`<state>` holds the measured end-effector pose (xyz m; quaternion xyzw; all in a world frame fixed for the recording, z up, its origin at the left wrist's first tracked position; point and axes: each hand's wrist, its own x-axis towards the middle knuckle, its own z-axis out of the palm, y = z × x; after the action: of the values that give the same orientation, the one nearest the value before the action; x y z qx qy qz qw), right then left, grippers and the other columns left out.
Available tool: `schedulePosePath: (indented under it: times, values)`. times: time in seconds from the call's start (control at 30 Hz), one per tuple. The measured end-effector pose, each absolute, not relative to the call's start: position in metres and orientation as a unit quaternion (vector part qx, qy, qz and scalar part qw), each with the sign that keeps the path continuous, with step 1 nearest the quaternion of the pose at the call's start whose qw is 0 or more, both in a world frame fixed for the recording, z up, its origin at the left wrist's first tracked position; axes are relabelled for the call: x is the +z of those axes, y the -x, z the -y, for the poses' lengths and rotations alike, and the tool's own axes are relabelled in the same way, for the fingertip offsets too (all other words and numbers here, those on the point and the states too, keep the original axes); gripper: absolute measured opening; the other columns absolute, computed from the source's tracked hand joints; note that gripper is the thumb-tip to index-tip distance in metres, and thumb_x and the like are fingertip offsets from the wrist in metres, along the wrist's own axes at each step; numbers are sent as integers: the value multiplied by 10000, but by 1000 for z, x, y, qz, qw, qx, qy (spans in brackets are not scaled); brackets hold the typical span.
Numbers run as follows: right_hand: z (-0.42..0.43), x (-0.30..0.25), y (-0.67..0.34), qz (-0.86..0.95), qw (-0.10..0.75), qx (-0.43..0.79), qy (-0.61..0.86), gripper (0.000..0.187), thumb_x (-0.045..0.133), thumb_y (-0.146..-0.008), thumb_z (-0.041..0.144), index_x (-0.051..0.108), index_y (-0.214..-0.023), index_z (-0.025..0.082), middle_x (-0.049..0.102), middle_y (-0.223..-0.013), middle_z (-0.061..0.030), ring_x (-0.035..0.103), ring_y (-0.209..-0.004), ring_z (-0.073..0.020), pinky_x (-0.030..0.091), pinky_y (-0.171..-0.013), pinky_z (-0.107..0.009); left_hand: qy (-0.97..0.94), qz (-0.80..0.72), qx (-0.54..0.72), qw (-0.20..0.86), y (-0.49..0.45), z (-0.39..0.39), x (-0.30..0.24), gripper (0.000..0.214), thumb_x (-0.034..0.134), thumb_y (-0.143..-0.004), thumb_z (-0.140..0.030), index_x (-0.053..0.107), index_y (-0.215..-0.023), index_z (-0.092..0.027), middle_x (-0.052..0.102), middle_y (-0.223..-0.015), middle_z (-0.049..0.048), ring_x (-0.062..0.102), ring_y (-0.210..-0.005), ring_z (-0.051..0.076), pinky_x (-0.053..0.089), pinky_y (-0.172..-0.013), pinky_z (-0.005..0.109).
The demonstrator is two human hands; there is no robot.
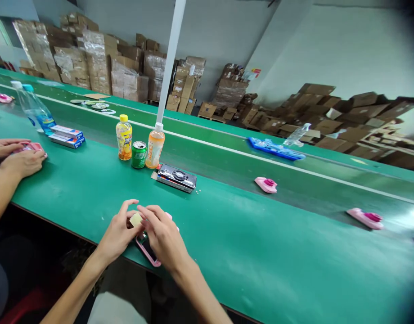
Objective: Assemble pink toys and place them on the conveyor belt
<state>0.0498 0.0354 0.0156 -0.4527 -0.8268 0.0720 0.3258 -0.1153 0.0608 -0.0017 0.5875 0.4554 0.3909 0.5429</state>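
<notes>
Fingers (126,208) on both our hands are curled in narrow and working close together over a pink plastic piece (146,253), which sits on the green belt (247,265) right by its near edge. Our left hand (116,234) and right hand (164,238) pretty much cover it, so all we can see is a rounded pink rim poking out below them and a little more pink past our right fingers. A pale yellow square pad (136,219) sits between the two hands, pinched by our fingertips as far as we can tell, and there's a small dark bit (142,236) just under it, too small to make out.

Straight ahead of us there's a black-and-silver gadget (176,177), and behind it a green can (139,155) stands between a yellow juice bottle (123,137) and an orange drink bottle (155,146). Off to our left, someone else's hands (21,153) are cupped around another pink piece (33,146), near two blue-and-white boxes (67,136) and a clear bottle with a blue label (36,110). Further out on the belt we've got two more pink pieces (265,184) well apart from each other, plus a blue tray (276,149). Cardboard cartons (348,121) are piled up along the back.
</notes>
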Motion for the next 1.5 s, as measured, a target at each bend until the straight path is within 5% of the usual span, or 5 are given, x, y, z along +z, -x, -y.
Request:
schedulePosePath:
  times: [0.2, 0.6, 0.77, 1.23, 1.5]
  values:
    - [-78, 47, -52, 895, 132, 157, 397, 118, 630, -949, 68, 695, -953, 167, 730, -933, -21, 645, -773, -135, 412, -672, -250, -613, -406, 369, 569, 119, -56, -6, 624, 655, -866, -316, 373, -1415, -226, 740, -1144, 64, 701, -958, 215, 527, -833, 303]
    - [-84, 47, -56, 915, 20, 45, 400, 132, 604, -911, 76, 591, -974, 191, 673, -936, -29, 612, -775, -163, 318, -582, -277, -539, -424, 400, 608, 113, -57, -9, 481, 721, -766, -387, 591, -1184, -187, 741, -1036, 69, 714, -914, 231, 567, -791, 313]
    - [-67, 39, -60, 908, 40, 14, 417, 187, 483, -950, 30, 561, -1045, 171, 640, -1057, -96, 598, -886, -209, 447, -675, -300, -569, -451, 391, 566, 107, -60, -11, 292, 605, -880, -457, 657, -871, -170, 552, -609, -36, 498, -501, 119, 397, -512, 244]
    - [-5, 26, -68, 887, 237, 24, 396, 247, 321, -1062, 127, 565, -1061, 165, 671, -1082, -126, 611, -990, -212, 555, -874, -342, -394, -384, 406, 730, 121, -65, 8, 529, 835, -717, -594, 703, -892, -112, 610, -620, 2, 518, -504, 100, 408, -426, 203]
    - [275, -22, -193, 308, 340, 39, 888, 238, 561, -915, 463, 641, -989, 252, 750, -891, -73, 732, -791, -256, 607, -692, -347, -475, -480, 391, 625, 138, -60, -3, 553, 846, -683, -616, 687, -1008, -197, 637, -630, -40, 512, -482, 89, 368, -419, 189]
